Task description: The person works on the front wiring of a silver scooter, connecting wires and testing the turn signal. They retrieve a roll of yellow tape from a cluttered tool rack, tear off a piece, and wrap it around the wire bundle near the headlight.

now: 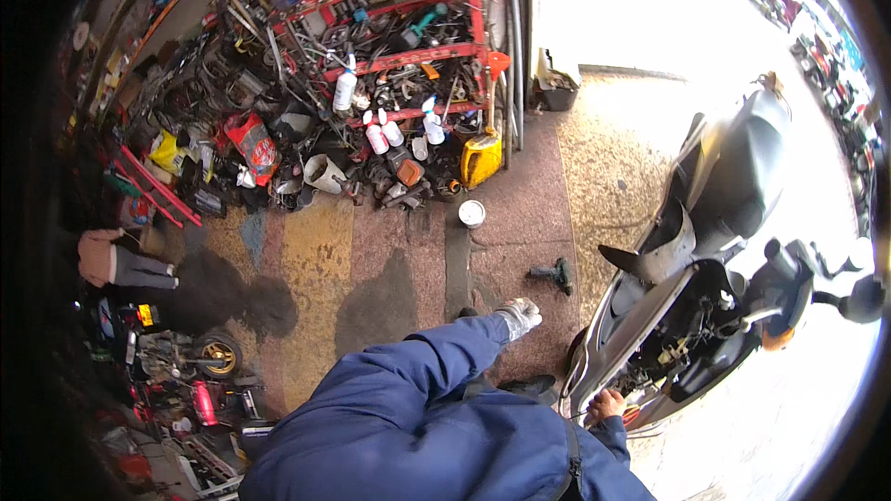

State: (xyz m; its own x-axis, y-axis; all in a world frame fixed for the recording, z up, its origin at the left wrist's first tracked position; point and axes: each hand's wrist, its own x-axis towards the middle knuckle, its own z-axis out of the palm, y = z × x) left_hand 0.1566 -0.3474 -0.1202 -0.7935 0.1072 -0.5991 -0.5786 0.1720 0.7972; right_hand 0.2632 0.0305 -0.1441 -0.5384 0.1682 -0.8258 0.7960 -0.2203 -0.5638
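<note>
My left hand (pixel 521 317), in a grey work glove, hangs over the reddish floor with its fingers curled together. Whether it holds anything is hidden. Just beyond it lies a dark cordless power tool (pixel 554 276). My bare right hand (pixel 608 404) is closed at the lower edge of a grey scooter (pixel 624 339), beside orange and dark wires (pixel 632 415). What its fingers grip is too small to make out. The scooter's front cover is open, baring wiring and fittings (pixel 682 343) inside.
A white tub (pixel 471 213) stands on the floor ahead. Behind it, a red metal rack (pixel 404 60) overflows with parts, spray bottles and a yellow jug (pixel 482 158). At the left, another person (pixel 116 260) is near a partly stripped motorbike (pixel 176 357). Bright daylight washes out the right side.
</note>
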